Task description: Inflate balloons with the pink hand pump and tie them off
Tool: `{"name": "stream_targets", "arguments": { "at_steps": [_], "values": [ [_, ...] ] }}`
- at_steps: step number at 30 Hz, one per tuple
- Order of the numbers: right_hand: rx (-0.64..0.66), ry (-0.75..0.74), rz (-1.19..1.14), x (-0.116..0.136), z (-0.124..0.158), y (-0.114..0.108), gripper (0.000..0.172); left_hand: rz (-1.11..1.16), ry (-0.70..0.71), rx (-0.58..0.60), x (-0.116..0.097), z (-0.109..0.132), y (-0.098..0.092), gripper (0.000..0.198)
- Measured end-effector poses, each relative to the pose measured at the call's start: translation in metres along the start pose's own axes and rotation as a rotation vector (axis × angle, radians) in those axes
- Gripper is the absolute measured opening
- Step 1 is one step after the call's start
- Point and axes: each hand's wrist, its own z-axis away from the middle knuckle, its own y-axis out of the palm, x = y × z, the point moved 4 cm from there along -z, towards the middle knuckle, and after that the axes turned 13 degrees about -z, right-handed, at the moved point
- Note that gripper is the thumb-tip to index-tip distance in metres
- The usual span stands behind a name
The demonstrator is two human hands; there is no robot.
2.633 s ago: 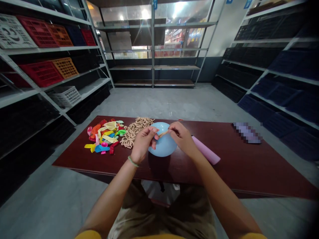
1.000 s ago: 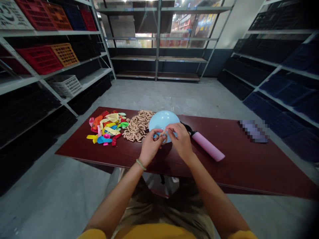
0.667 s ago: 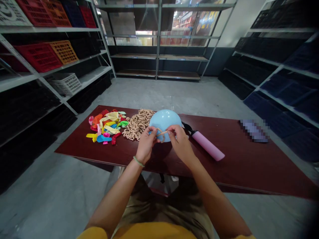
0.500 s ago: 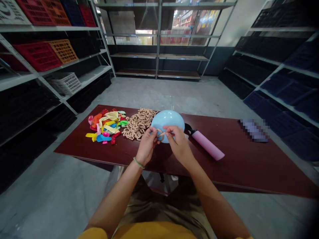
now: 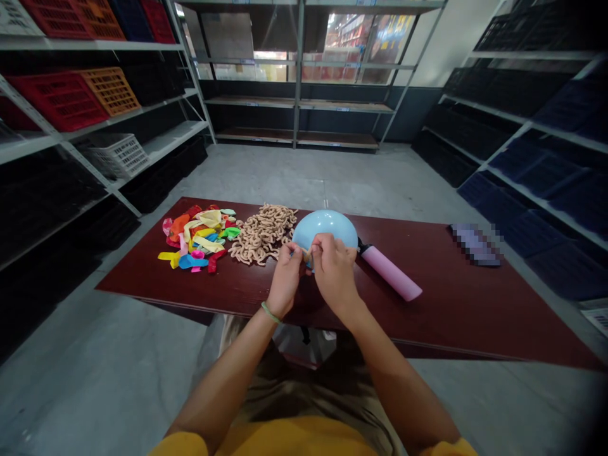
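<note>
A blown-up light blue balloon [image 5: 325, 228] sits over the table just beyond my hands. My left hand [image 5: 285, 275] is pinched at the balloon's near side, thumb and fingertips together. Right beside it, my right hand [image 5: 335, 272] has its fingers closed on a short tan cord-like piece that shows between the two hands. The balloon's neck is hidden by my fingers. To the left of the balloon lies a heap of curled tan cord-like pieces [image 5: 261, 234]. Farther left is a pile of flat, uninflated balloons [image 5: 197, 237] in several colours.
A pink hand pump [image 5: 392, 273] with a black end lies right of the balloon. A blurred-out flat item [image 5: 475, 244] rests at the right on the dark red table [image 5: 456, 304]. Metal shelves with crates [image 5: 61, 98] stand around the grey floor [image 5: 256, 168].
My right hand has turned and closed in beside my left, its knuckles now covering the balloon's near side. The tan loop that showed between my fingers is now mostly hidden.
</note>
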Motion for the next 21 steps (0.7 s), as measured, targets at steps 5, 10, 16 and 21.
{"name": "stream_targets", "arguments": {
  "at_steps": [5,10,16,21],
  "values": [
    [0.005,0.037,-0.034,-0.003,-0.001,-0.002,0.02,0.01,0.006,0.035,0.002,0.001,0.001,0.027],
    [0.079,0.087,-0.108,-0.01,-0.007,-0.002,0.019,0.034,-0.029,0.063,0.002,0.001,0.001,0.031],
    [0.134,0.036,-0.211,-0.02,-0.016,-0.001,0.017,-0.073,-0.051,0.056,0.0,-0.004,-0.001,0.036],
    [0.13,-0.054,-0.277,-0.026,-0.02,-0.002,0.015,-0.226,-0.056,0.057,-0.008,-0.011,-0.006,0.038]
  ]
}}
